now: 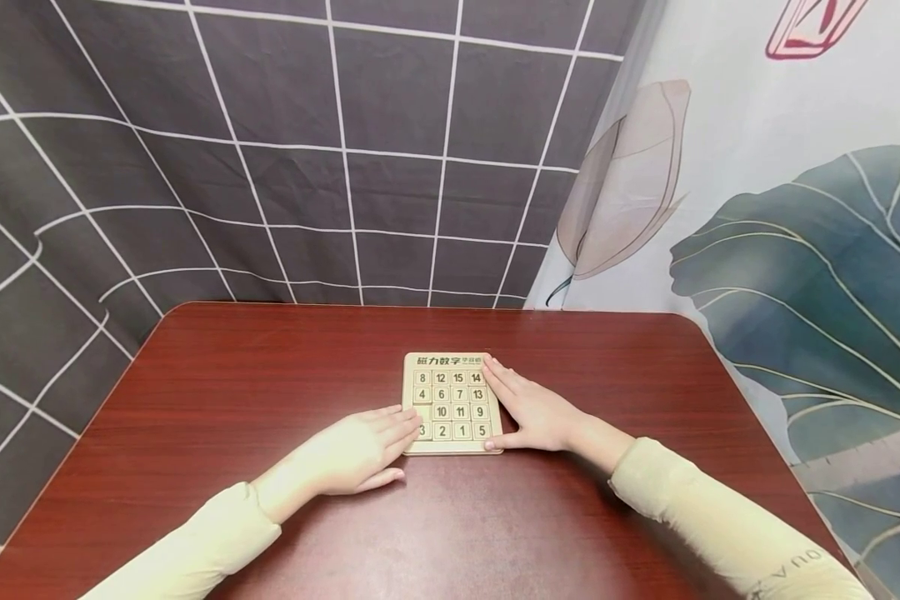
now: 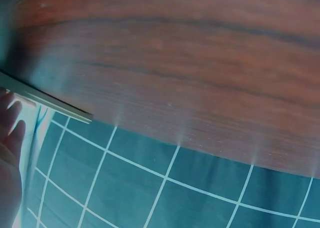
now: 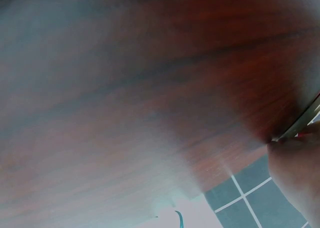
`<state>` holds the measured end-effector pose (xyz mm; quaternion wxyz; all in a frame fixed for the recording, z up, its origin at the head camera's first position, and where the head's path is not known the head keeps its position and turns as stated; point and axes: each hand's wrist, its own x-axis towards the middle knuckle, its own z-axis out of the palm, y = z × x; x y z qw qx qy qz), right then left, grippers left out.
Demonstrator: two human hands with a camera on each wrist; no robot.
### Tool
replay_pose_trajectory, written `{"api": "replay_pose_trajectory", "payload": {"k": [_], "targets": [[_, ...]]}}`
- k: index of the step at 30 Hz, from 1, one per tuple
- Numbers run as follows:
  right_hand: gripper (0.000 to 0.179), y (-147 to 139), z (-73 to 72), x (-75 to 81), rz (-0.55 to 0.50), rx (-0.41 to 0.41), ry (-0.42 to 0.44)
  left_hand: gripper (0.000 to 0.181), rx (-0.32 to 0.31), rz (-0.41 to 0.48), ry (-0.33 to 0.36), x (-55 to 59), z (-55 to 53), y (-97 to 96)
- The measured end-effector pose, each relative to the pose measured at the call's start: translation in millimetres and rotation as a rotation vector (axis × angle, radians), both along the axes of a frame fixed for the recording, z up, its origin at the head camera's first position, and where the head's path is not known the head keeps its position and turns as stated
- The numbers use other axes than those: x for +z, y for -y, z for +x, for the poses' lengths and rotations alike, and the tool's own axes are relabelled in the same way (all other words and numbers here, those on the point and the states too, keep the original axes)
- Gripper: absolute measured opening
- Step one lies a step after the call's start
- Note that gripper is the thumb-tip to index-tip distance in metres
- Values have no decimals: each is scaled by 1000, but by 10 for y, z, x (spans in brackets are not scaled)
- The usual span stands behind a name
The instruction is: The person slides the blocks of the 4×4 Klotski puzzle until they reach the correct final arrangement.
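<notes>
A pale square number slide puzzle (image 1: 452,447) lies flat on the table, with numbered tiles in rows and dark lettering along its top. A gap shows in the left column above the 3 tile (image 1: 423,432). My left hand (image 1: 360,450) reaches in from the left with straight fingers, its fingertips over the gap and the 3 tile, partly covering both. At the right rim, my right hand (image 1: 540,414) rests with extended fingers near the upper corner and the thumb on the lower corner. The left wrist view catches the puzzle's edge (image 2: 55,104) beside the left fingers (image 2: 14,133).
The puzzle sits around the middle of a reddish-brown wooden table (image 1: 270,367) with rounded far corners. Behind it hangs a dark curtain with white grid lines (image 1: 390,192). A pale curtain with large leaf prints (image 1: 810,275) hangs along the right side.
</notes>
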<state>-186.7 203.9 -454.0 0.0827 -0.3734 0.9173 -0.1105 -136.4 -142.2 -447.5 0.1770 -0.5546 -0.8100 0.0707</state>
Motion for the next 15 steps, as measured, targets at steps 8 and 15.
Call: {"api": "replay_pose_trajectory", "payload": {"k": [8,15], "targets": [[116,4,-6,24,-3,0,-3,59,33,27,46,-11,-39,-9],[116,11,-5,8,-1,0,1,61,89,29,97,-9,-127,-34]]}}
